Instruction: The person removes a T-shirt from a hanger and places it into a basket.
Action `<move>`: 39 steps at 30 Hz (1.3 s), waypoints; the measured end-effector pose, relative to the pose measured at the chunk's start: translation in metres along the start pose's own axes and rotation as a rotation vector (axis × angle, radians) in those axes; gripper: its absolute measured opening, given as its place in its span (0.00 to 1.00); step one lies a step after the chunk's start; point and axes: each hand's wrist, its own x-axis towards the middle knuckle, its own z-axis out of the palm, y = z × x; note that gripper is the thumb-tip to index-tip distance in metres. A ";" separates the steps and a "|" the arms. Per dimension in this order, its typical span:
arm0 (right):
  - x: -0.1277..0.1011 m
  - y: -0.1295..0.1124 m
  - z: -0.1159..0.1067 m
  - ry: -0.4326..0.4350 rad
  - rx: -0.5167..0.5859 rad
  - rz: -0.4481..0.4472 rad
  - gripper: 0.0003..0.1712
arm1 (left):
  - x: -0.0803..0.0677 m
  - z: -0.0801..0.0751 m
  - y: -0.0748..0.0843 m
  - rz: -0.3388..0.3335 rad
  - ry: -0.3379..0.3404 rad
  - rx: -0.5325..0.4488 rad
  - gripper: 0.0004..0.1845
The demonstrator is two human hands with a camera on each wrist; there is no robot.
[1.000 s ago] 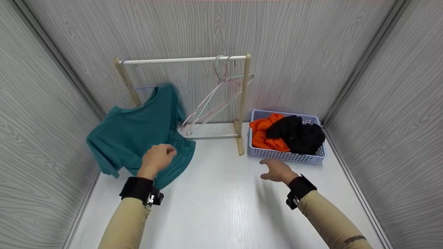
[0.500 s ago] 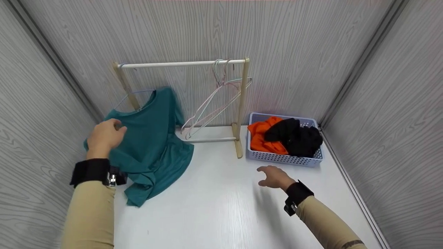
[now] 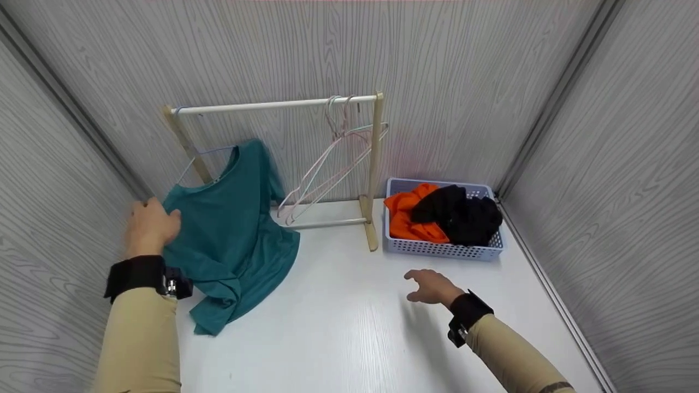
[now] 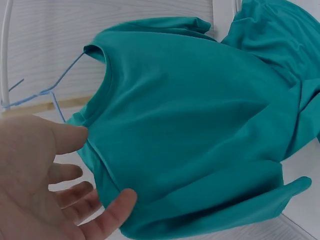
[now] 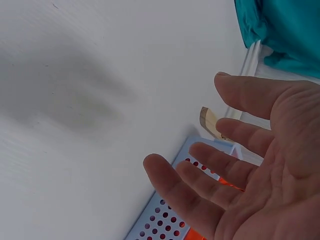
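Note:
A teal T-shirt [image 3: 229,218] hangs on a thin blue hanger [image 4: 42,93] at the left end of the drying rack. My left hand [image 3: 150,226] is beside the shirt's left shoulder, with fingers loosely bent. In the left wrist view its thumb and one fingertip overlap the cloth near the neckline, and nothing is gripped. Over the table in front of the basket, my right hand [image 3: 431,286] hovers with spread, relaxed fingers and an empty palm.
The wooden-ended rack [image 3: 273,105] carries several pink and mint hangers [image 3: 322,164] at its right end. To its right, a lavender perforated basket [image 3: 437,250] contains orange cloth [image 3: 407,218] and black cloth [image 3: 461,215]. Grey wood-grain walls [image 3: 617,191] enclose both sides.
My left hand has moved left, from in front of the shirt to its left shoulder. The shirt's near sleeve and hem have shifted. My right hand has stayed nearly still.

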 end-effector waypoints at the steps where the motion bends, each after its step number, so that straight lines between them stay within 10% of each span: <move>1: 0.000 0.000 0.001 -0.002 -0.002 -0.001 0.29 | 0.000 0.001 0.002 -0.001 0.000 -0.001 0.36; 18: -0.001 -0.008 0.015 -0.073 0.048 0.018 0.21 | 0.000 0.017 0.029 0.026 0.190 0.020 0.24; 28: -0.001 -0.004 0.015 -0.082 0.053 0.021 0.20 | -0.012 -0.005 0.038 0.084 0.361 0.036 0.21; 39: -0.001 -0.009 0.018 -0.101 0.056 0.015 0.20 | -0.027 0.008 0.012 0.055 0.414 0.015 0.19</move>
